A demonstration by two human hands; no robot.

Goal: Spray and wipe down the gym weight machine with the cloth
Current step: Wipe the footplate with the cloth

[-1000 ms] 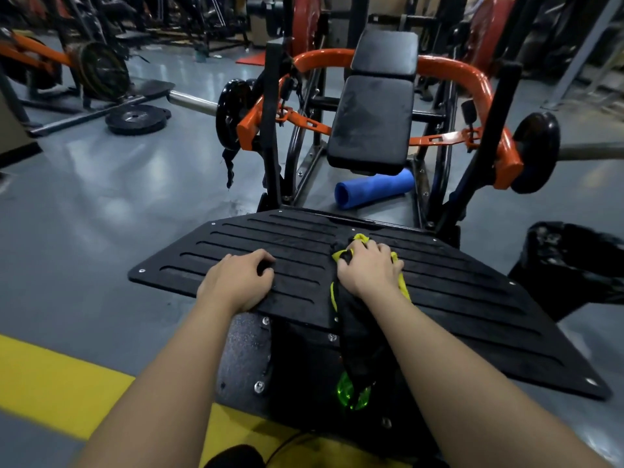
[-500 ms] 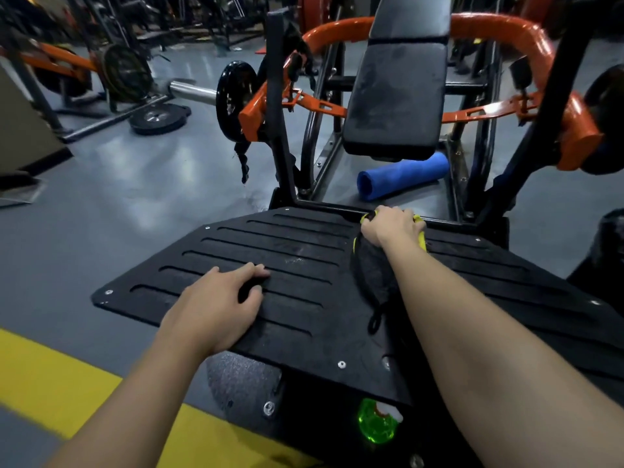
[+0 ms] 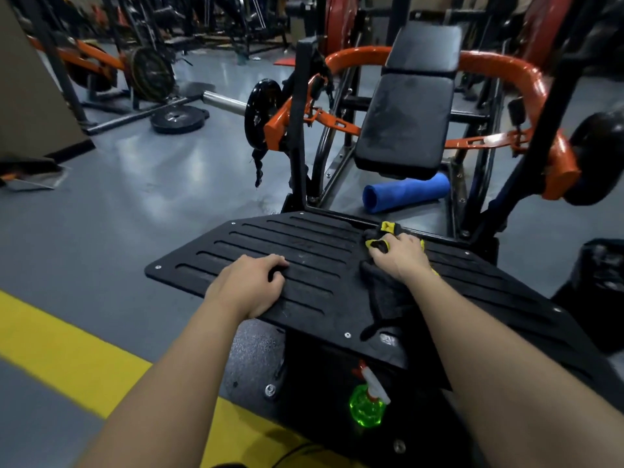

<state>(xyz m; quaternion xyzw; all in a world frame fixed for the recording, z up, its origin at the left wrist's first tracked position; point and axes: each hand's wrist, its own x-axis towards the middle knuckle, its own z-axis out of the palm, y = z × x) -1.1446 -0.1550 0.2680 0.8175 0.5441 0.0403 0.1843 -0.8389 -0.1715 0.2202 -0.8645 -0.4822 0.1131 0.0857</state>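
Note:
The weight machine's black slotted footplate (image 3: 304, 244) fills the middle of the view. My right hand (image 3: 400, 256) presses a black and yellow cloth (image 3: 383, 243) onto the plate near its far edge; the cloth trails back under my forearm to the plate's near edge. My left hand (image 3: 251, 285) rests on the plate's near left part, fingers curled into a slot. A green spray bottle (image 3: 366, 405) with a white and red trigger stands below the plate's front edge. Beyond the plate rise the black padded seat (image 3: 405, 123) and the orange frame (image 3: 526, 79).
A rolled blue mat (image 3: 405, 195) lies on the floor under the seat. A weight plate (image 3: 179, 119) and other machines stand at the back left. A black bin (image 3: 601, 282) sits at the right. A yellow floor stripe (image 3: 67, 352) runs at the near left.
My right hand slid the cloth from the plate's near middle up to its far edge, then slightly back. My left hand stayed gripping a slot on the plate.

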